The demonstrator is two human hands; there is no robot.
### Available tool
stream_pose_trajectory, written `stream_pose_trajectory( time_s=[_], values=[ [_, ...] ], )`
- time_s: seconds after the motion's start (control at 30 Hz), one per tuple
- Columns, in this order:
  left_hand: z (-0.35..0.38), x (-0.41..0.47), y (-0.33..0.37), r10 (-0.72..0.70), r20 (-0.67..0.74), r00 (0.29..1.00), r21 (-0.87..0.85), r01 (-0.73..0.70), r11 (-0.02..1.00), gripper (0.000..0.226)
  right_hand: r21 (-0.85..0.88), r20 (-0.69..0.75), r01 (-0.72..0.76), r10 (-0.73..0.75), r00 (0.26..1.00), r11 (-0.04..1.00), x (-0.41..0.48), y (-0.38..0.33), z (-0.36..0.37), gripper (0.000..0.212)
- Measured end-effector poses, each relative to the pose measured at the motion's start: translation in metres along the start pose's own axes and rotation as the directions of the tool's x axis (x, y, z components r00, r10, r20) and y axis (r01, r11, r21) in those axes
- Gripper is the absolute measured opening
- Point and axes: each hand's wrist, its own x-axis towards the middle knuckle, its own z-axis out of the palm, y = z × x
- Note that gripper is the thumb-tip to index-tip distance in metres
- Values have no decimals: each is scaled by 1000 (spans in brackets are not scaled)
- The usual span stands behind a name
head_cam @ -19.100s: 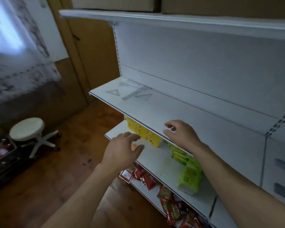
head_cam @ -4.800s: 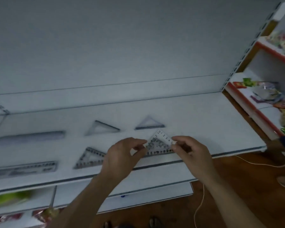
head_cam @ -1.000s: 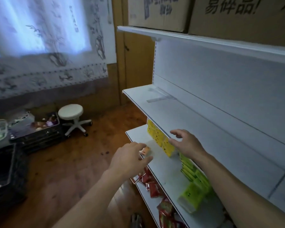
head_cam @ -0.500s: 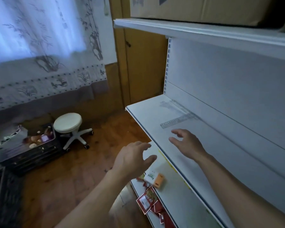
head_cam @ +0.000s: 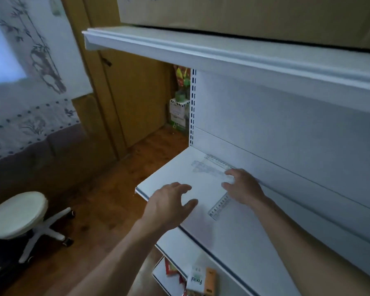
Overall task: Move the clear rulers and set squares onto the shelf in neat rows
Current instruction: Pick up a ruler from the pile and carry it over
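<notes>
Clear rulers lie clustered at the back left corner of the white shelf, near the back panel. Far left, on the wood floor: round stool. Left hand over the shelf's front edge, fingers loosely spread, holding nothing. Single ruler lies angled on the shelf between the hands. Right hand just right of it, fingers relaxed and apart, tips near the cluster; contact cannot be told.
</notes>
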Motion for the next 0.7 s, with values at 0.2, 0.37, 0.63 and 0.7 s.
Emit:
stream_pose_trajectory(
  time_s=[0.2,0.37,0.63,0.7],
  values=[
    [-6,63,-36,159,83,984,-14,-158,987,49,-299,41,-103,120,992,949,46,-17,10,41],
    [-6,88,-58,252,141,957,-60,-246,967,49,-369,89,-203,252,964,907,59,-32,6,33],
    [-2,100,-64,319,173,932,-144,-296,944,50,-356,174,-319,398,901,878,59,-39,1,32],
    [0,101,-65,326,193,925,-168,-296,940,50,-307,167,-349,411,896,885,55,-41,-2,26]
  ],
)
